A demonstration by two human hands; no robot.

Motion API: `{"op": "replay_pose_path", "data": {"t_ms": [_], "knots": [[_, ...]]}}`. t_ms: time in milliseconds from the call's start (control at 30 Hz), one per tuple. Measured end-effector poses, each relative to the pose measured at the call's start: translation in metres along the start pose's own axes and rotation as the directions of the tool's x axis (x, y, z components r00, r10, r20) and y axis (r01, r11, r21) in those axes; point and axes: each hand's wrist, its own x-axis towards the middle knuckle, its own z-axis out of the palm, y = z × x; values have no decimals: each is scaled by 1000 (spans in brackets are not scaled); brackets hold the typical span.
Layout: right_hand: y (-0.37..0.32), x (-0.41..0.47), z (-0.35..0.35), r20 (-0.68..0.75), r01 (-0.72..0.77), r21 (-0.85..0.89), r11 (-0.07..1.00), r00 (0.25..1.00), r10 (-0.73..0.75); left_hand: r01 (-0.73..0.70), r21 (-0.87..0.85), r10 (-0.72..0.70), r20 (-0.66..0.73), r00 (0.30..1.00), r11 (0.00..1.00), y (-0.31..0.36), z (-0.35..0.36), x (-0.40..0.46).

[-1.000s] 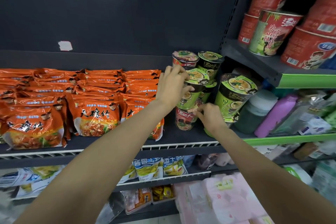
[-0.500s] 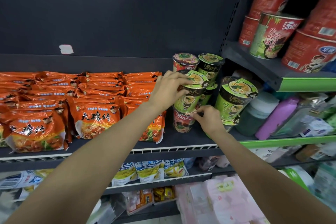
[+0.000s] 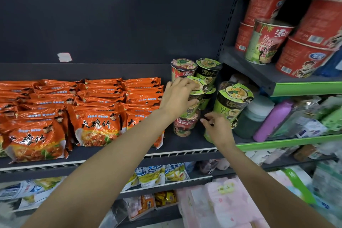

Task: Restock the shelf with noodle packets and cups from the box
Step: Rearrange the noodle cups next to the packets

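Head view of a dark shelf (image 3: 185,144). The left hand (image 3: 178,96) grips a green noodle cup (image 3: 197,96), fingers over its lid and thumb against its side; the cup stands stacked on a red noodle cup (image 3: 185,126) near the shelf's right end. The right hand (image 3: 216,126) hovers just right of the red cup, fingers loosely curled, holding nothing. Behind the stack stand a second red cup (image 3: 182,68) and a dark green cup (image 3: 208,70); a tilted green cup (image 3: 234,102) leans just right of the right hand. Orange noodle packets (image 3: 96,127) fill the shelf's left and middle in overlapping rows reaching its front edge. Large red tubs (image 3: 303,57) occupy an upper right shelf.
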Motion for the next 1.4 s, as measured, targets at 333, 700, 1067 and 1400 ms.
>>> {"op": "replay_pose_path", "data": {"t_ms": [333, 700, 1067, 1400], "knots": [[55, -18, -50, -76, -273, -42, 961, 960, 269, -284, -25, 284, 163, 945, 959, 60, 12, 29], [69, 7, -40, 52, -395, 101, 913, 918, 392, -248, 63, 230, 215, 949, 967, 62, 24, 51], [76, 51, -16, 45, -328, 68, 942, 944, 325, -154, 108, 124, 243, 962, 982, 50, 26, 81], [80, 50, -20, 17, -128, -295, 947, 990, 139, -137, 119, 108, 224, 969, 983, 46, 32, 84]]}}
